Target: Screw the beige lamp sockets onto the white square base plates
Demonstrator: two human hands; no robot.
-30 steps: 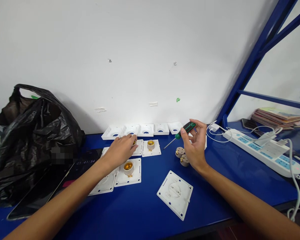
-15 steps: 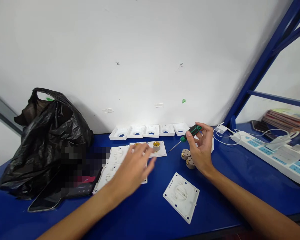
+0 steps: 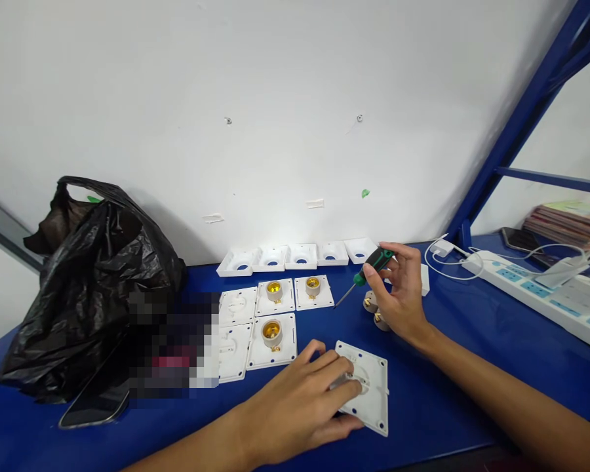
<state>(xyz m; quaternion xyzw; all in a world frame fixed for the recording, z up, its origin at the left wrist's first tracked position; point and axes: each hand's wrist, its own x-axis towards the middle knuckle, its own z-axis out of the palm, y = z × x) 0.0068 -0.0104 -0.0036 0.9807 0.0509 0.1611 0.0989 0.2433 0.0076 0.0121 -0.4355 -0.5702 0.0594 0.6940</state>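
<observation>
My left hand [image 3: 319, 393] grips the left side of a white square base plate [image 3: 373, 393], its fingers over the top and its thumb by the near edge. In my right hand [image 3: 400, 285] is a screwdriver with a green and black handle [image 3: 375, 263], its shaft slanting down to the left. Beneath that hand lie two lamp sockets [image 3: 370, 301], partly covered by it. To the left, several white base plates [image 3: 236, 305] lie in two rows. Three carry round lamp sockets with brass-coloured insides, one of them the front socket [image 3: 272, 333].
Several white square covers with round holes [image 3: 301, 256] line the wall. A black plastic bag [image 3: 93, 282] and a phone [image 3: 96, 403] occupy the left. At the right are a power strip [image 3: 541, 292] with cables, a stack of papers [image 3: 568, 226] and a blue frame [image 3: 509, 124].
My left hand has come from above the plate rows to the separate base plate at the front and taken hold of it. That plate has turned slightly. My right hand still holds the screwdriver.
</observation>
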